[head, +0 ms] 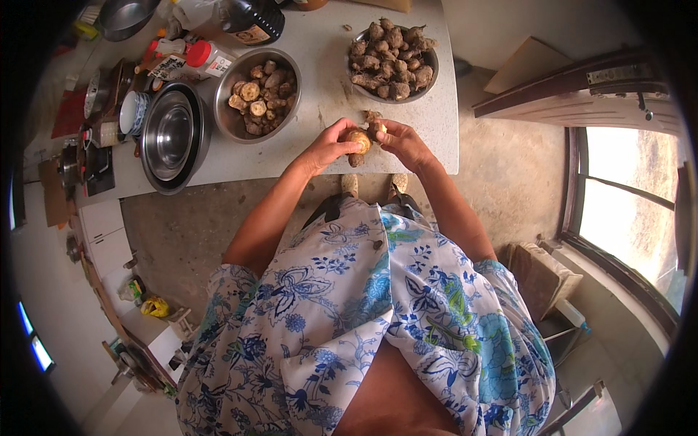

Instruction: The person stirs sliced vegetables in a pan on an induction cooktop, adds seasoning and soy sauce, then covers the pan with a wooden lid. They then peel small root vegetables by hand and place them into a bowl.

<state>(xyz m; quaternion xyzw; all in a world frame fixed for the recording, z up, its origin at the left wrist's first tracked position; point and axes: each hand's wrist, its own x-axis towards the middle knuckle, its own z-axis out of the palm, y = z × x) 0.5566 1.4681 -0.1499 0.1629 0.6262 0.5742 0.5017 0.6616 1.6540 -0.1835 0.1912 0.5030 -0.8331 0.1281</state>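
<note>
My left hand (327, 146) grips a brown, ringed taro-like corm (359, 138) between thumb and fingers, above the near edge of the counter. Close beside it, my right hand (408, 143) pinches a smaller rough brown piece (375, 128) that shows a pale cut face. Whether the two pieces touch or are joined is unclear. Beyond my hands, a metal bowl (435, 82) is heaped with hairy, unpeeled corms (393, 54). Left of them stands a steel bowl (287, 64) holding cleaner corms (267, 92), several with pale cut faces.
Nested steel basins (170, 131) overhang the counter's (322, 82) near edge at left. Behind them are a red-lidded jar (203, 57), a dark plastic jug (253, 22) and a blue-and-white bowl (131, 113). A wooden door (545, 103) and a bright window (627, 218) are at right.
</note>
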